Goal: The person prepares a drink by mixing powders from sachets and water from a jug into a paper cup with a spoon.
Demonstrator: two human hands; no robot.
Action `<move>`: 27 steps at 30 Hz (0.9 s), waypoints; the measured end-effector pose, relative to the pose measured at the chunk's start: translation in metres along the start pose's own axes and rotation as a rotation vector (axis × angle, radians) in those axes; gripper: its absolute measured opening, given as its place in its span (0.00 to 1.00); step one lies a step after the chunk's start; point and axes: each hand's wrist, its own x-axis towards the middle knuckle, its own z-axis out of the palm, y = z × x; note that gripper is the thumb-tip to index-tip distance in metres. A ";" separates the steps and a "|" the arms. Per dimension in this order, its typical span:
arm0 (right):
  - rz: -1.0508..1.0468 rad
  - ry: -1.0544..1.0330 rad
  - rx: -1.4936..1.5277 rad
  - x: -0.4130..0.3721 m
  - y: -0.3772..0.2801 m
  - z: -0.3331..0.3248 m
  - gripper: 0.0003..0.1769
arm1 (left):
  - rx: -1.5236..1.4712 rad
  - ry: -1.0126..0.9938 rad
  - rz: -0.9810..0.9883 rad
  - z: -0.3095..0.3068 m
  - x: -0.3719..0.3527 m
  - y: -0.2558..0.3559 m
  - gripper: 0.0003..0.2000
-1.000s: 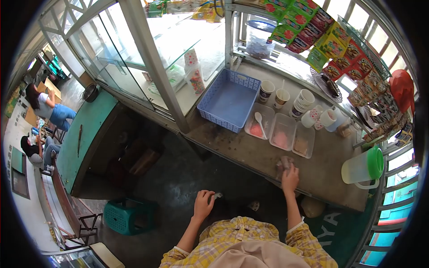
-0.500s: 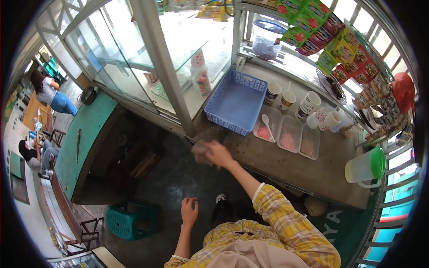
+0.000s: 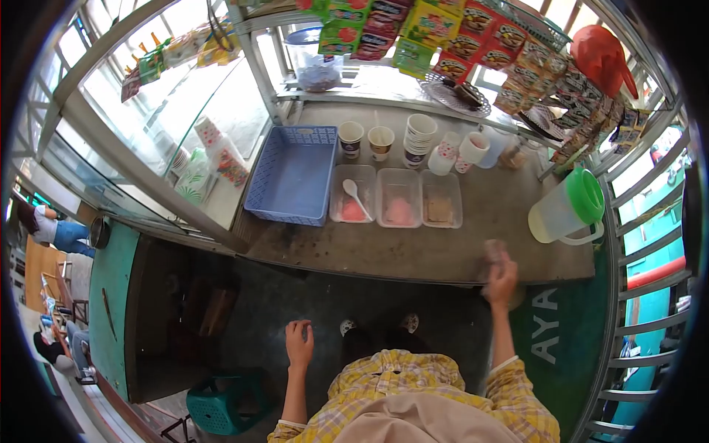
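Observation:
My right hand (image 3: 501, 282) is at the counter's front edge, right of the plastic trays. It is closed around a brownish-pink cloth (image 3: 495, 252), blurred by motion. My left hand (image 3: 299, 344) hangs above the floor, fingers loosely bent and nothing in them. On the brown counter (image 3: 354, 249) stands a blue plastic basket (image 3: 290, 215). Beside it are a clear tray (image 3: 342, 177) with pink contents and a white spoon (image 3: 355, 196), a second tray (image 3: 399, 188) with pink contents, and a third tray (image 3: 442, 188) with something brown.
Paper cups (image 3: 419, 140) line up behind the trays. A green-lidded pitcher (image 3: 563, 210) stands at the counter's right end. Sachets (image 3: 436, 29) hang overhead. A glass cabinet (image 3: 170, 140) rises at left, with a green stool (image 3: 221, 402) on the floor below. Two people are at the far left.
My right hand has moved with the cloth from near the basket to the counter's right part. The view has turned right. My left hand still hangs low.

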 end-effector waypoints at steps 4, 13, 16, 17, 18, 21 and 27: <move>0.290 0.011 -0.254 0.030 0.110 0.005 0.25 | -0.046 -0.022 0.085 0.027 0.015 0.042 0.07; 0.037 0.033 -0.261 0.030 0.039 0.064 0.26 | 0.061 -0.010 0.619 0.115 0.128 0.182 0.12; -0.074 -0.031 -0.156 0.028 0.023 0.070 0.28 | 0.249 0.077 0.686 0.145 0.177 0.193 0.13; -0.095 -0.042 -0.127 0.028 0.019 0.070 0.28 | 0.311 0.091 0.689 0.155 0.188 0.190 0.13; -0.118 -0.053 -0.099 0.027 0.016 0.070 0.29 | 0.319 0.088 0.711 0.163 0.196 0.184 0.12; -0.172 -0.124 -0.033 0.023 0.006 0.065 0.30 | 0.335 0.089 0.804 0.171 0.216 0.167 0.08; -0.303 -0.258 0.088 0.000 -0.033 0.066 0.32 | 0.225 0.071 0.843 0.159 0.231 0.179 0.07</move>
